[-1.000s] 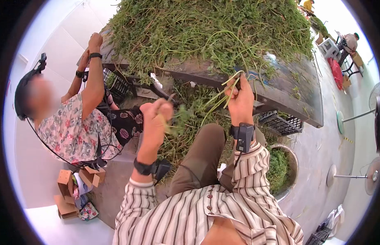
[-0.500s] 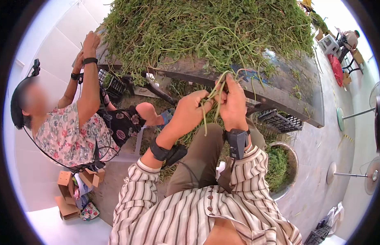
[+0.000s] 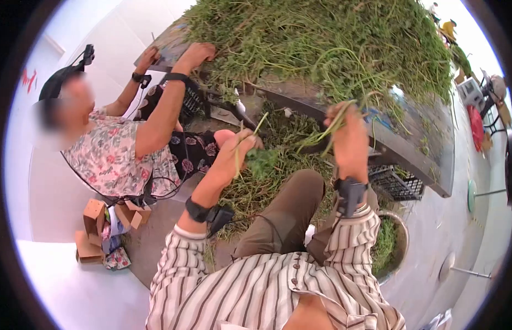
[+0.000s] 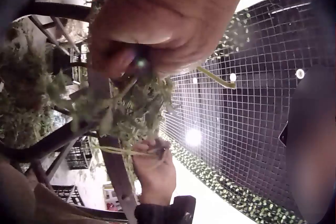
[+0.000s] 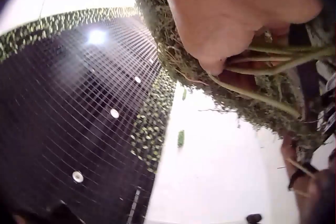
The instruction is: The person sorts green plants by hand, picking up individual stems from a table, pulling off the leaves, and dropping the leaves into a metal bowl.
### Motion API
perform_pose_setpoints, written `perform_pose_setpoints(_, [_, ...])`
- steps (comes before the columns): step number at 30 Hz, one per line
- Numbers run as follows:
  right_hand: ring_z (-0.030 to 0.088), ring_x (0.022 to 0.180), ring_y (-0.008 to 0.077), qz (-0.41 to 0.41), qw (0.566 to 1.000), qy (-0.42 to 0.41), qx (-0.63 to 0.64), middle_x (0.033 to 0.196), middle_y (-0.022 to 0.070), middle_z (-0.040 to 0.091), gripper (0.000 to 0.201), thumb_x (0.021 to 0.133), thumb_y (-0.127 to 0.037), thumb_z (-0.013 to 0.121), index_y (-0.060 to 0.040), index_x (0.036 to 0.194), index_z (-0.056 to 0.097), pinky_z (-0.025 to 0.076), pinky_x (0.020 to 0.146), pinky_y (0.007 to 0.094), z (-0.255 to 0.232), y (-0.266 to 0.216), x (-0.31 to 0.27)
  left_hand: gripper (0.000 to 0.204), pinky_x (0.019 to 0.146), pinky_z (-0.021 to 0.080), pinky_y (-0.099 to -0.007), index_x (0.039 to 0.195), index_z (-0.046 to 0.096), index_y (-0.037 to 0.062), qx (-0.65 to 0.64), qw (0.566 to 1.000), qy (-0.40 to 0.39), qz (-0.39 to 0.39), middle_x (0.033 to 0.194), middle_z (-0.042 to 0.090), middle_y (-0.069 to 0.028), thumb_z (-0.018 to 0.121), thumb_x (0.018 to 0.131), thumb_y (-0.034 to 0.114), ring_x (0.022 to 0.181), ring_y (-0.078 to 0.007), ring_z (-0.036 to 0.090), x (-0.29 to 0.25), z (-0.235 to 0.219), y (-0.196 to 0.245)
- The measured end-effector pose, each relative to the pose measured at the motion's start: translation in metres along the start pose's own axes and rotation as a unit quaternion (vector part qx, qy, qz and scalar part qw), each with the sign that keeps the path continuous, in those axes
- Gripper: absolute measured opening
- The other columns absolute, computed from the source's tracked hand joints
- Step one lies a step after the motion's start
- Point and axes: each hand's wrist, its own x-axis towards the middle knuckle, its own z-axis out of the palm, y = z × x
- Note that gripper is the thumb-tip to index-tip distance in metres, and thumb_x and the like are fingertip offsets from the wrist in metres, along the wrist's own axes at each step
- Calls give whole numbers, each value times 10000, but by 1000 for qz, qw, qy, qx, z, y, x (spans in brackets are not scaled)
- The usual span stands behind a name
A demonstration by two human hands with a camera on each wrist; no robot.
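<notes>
In the head view my left hand (image 3: 236,151) is raised over my lap, gripping a green stem (image 3: 261,124) with a leafy sprig (image 3: 262,163) hanging beside the fingers. From the left wrist view, one stem end (image 4: 218,78) pokes out past the curled fingers, and leaves (image 4: 142,106) show below them. My right hand (image 3: 350,137), slightly blurred, is at the table's front edge. It holds several long stems (image 3: 327,131) between thumb and fingers; the right wrist view shows these stems (image 5: 278,62) fanning out of the grip.
A big heap of leafy greens (image 3: 322,44) covers much of the dark table (image 3: 426,159). More greens (image 3: 256,201) lie on the floor beneath. Another person (image 3: 118,143) works at left. A black crate (image 3: 396,181) and a round tub (image 3: 401,247) stand at right.
My left hand came over to the stems at my right hand, then drew away left with a leafy sprig. The right hand keeps its stems. The head view has shifted.
</notes>
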Motion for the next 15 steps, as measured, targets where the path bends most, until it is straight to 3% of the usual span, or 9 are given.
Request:
perform_pose_setpoints(2, [513, 705, 109, 66, 996, 8, 62, 824, 44, 551, 184, 934, -196, 445, -37, 953, 535, 427, 612, 247, 33, 0, -14, 226, 513, 371, -196, 871, 529, 48, 1, 1000, -27, 10, 795, 514, 7, 454, 906, 259, 647, -52, 455, 16, 5, 7])
perform_pose_setpoints(3, [513, 705, 109, 61, 996, 9, 60, 824, 44, 551, 184, 934, -196, 445, -37, 953, 535, 427, 612, 247, 34, 4, -16, 232, 474, 358, -189, 861, 524, 49, -17, 999, -14, 29, 764, 516, 11, 451, 910, 264, 604, -44, 457, 24, 8, 4])
perform_pose_setpoints(5, [454, 621, 64, 92, 988, -108, 54, 746, -6, 501, 162, 920, -161, 455, -44, 985, 546, 383, 565, 207, 31, 13, -19, 246, 419, 352, -207, 864, 520, 44, 13, 999, 11, 44, 676, 503, 16, 447, 922, 272, 475, -52, 442, 33, 16, 10])
perform_pose_setpoints(8, [362, 546, 16, 127, 982, -138, 14, 695, -61, 438, 175, 907, -151, 475, -53, 1035, 543, 306, 500, 165, 29, 14, -23, 241, 387, 337, -217, 878, 521, 41, 82, 996, -9, 42, 666, 492, 11, 447, 926, 265, 439, -59, 425, 35, 33, 18])
perform_pose_setpoints(9, [310, 525, -10, 145, 979, -143, 29, 686, -91, 419, 228, 890, -171, 520, -58, 1088, 532, 238, 458, 155, 30, 15, -23, 224, 467, 371, -232, 885, 513, 26, 76, 996, -22, 41, 692, 486, -2, 452, 926, 238, 534, -77, 452, 35, 38, 21])
perform_pose_setpoints(10, [310, 525, -10, 144, 979, -141, 28, 686, -91, 419, 228, 890, -171, 520, -58, 1088, 532, 238, 458, 155, 31, 15, -24, 224, 467, 371, -232, 885, 513, 26, 75, 996, -24, 41, 692, 486, -2, 452, 926, 238, 534, -77, 452, 38, 41, 17])
perform_pose_setpoints(12, [310, 522, -13, 164, 977, -128, 41, 691, -93, 418, 257, 879, -180, 541, -60, 1107, 530, 231, 449, 151, 34, 13, -26, 212, 578, 383, -252, 880, 504, 15, 104, 982, -17, 158, 726, 476, -13, 449, 926, 215, 659, -92, 448, 46, 46, 7])
perform_pose_setpoints(14, [306, 521, -15, 157, 979, -129, 31, 680, -101, 412, 311, 873, -192, 550, -58, 1150, 516, 215, 450, 153, 34, 9, -26, 188, 610, 391, -278, 913, 513, -4, 90, 988, -23, 125, 714, 489, -42, 446, 925, 171, 678, -114, 435, 48, 44, 14])
perform_pose_setpoints(15, [366, 581, -6, 154, 979, -136, 3, 744, -81, 455, 364, 852, -166, 571, -48, 1187, 491, 276, 487, 155, 33, 7, -25, 196, 627, 398, -278, 932, 516, -7, 82, 988, -34, 125, 730, 502, -43, 441, 924, 174, 690, -115, 444, 51, 42, 13])
